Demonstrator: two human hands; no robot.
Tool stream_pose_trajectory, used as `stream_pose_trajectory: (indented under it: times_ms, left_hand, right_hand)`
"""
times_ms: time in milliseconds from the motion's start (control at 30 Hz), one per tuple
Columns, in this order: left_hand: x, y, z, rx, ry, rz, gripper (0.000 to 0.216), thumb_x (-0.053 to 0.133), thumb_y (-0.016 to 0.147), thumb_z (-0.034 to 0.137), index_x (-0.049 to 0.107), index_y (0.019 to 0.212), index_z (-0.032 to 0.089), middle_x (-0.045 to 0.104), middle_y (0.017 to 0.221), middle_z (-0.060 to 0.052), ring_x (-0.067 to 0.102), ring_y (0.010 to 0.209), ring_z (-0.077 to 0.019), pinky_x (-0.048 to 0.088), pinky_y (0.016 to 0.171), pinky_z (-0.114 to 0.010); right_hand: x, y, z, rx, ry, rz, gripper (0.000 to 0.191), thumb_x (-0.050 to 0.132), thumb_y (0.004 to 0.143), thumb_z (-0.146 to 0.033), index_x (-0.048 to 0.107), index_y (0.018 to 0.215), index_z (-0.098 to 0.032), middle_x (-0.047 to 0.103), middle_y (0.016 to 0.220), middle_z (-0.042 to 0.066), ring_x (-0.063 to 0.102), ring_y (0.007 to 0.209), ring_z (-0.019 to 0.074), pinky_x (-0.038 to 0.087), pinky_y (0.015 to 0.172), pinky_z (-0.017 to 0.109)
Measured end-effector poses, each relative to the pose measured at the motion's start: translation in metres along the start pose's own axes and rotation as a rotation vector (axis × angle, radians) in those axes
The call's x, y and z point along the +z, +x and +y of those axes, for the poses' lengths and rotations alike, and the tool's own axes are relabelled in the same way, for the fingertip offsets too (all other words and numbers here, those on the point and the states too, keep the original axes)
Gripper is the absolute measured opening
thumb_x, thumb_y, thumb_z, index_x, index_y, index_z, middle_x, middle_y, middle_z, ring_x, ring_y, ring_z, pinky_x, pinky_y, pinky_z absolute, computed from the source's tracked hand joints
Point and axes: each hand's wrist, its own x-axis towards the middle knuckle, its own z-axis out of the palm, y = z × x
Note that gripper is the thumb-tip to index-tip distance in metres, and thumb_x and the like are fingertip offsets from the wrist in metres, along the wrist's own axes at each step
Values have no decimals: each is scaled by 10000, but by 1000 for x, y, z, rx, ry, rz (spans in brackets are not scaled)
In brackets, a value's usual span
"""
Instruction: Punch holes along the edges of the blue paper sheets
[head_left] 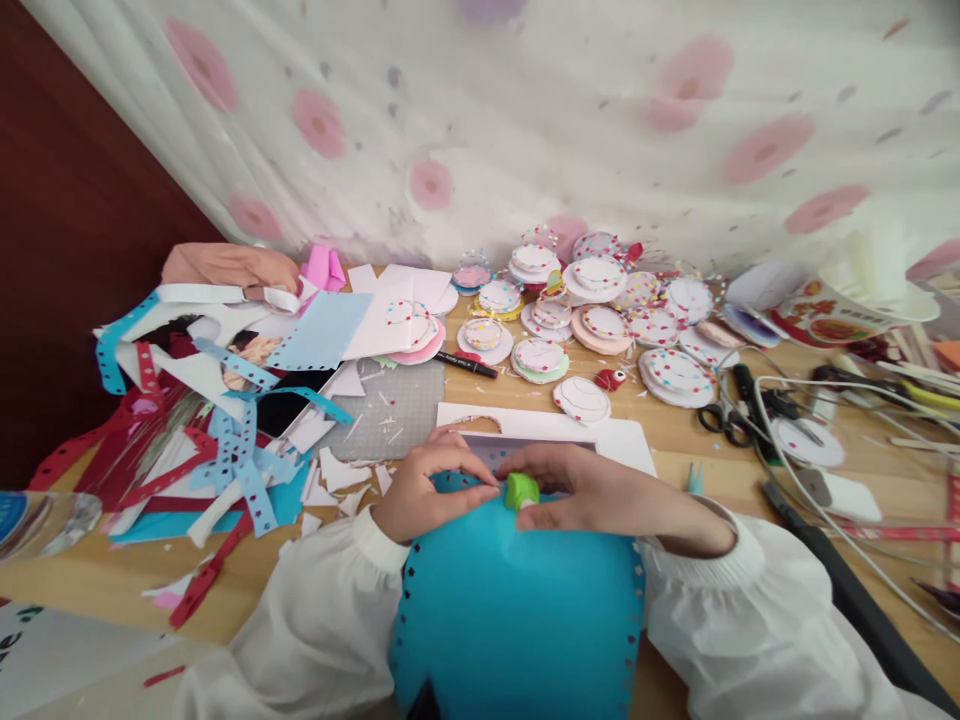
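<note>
A large blue sheet of paper (517, 610) with small punched holes along its edges curves up toward me at the bottom centre. My left hand (431, 485) pinches its top edge, fingers closed. My right hand (600, 495) is closed around a small green hole punch (520, 490) set on that same top edge. Both arms wear white sleeves. Behind the hands lies a white sheet (555, 428) with cut-outs.
Punched blue and red paper strips (225, 430) and scraps pile up at the left. Stacks of decorated paper discs (592, 320) fill the back. A black marker (466, 364), a grey cutting mat (394, 410), scissors (724, 415), cables and a printed cup (825, 320) lie around.
</note>
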Motion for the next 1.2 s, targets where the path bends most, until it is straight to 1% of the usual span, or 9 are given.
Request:
stream_pose_trajectory:
  times_ms: [100,200,300,567,700,833,933,1100,1200]
  left_hand:
    - [0,0,0,9,13,2,93,729,738,278,718,709,190,665,663,-21,575,663,-164,401,930,-427]
    - [0,0,-2,22,20,7,124,719,750,301,720,722,180,675,669,-37,577,670,-171,420,901,-427]
    - [0,0,-5,48,17,8,126,724,747,303,721,715,181,684,655,-37,581,664,-172,423,882,-417]
    - [1,-1,-8,71,43,0,113,728,744,296,722,718,186,688,679,-31,578,672,-168,416,894,-404]
    - [1,-2,-10,97,46,-9,66,736,740,249,717,728,187,692,690,-17,575,677,-157,396,924,-396]
    - [1,-3,-12,84,80,-31,42,733,738,233,722,750,194,681,701,-18,564,699,-163,421,863,-369]
    - [1,-3,-13,84,106,-40,38,727,741,235,724,751,198,671,700,-16,558,706,-166,421,859,-368]
    - [0,-4,-9,90,152,-42,81,686,780,267,698,741,198,673,701,-4,573,700,-156,380,937,-390]
    - [-4,-3,7,85,304,-88,145,641,820,340,677,861,205,685,774,2,603,759,-157,290,1014,-412]
  right_hand:
    - [-2,2,2,57,31,-57,361,674,757,-456,634,998,-191,572,765,-9,504,667,133,398,576,232]
    - [-1,5,2,72,92,-89,353,689,735,-473,631,898,-165,569,773,-9,494,672,125,393,595,226]
    - [0,7,2,77,124,-114,327,662,760,-459,615,865,-153,569,784,-3,492,674,123,384,598,225]
    - [2,5,-3,76,-113,-60,300,616,789,-433,592,883,-149,459,700,-23,410,625,120,328,537,232]
    - [7,4,-6,53,-187,-26,242,568,816,-383,571,855,-144,466,706,-14,411,636,128,345,554,244]
    - [14,4,-7,54,-215,10,202,566,815,-341,563,842,-141,488,703,-7,432,647,135,344,561,247]
    - [18,5,-6,69,-220,26,181,573,810,-320,568,848,-144,482,690,-12,428,634,130,332,547,240]
    - [19,6,-6,61,-232,44,161,585,801,-295,571,856,-145,491,695,-10,430,636,129,334,548,237]
    - [18,5,-8,36,-248,45,169,582,804,-277,583,911,-146,497,692,-14,431,626,127,334,541,232]
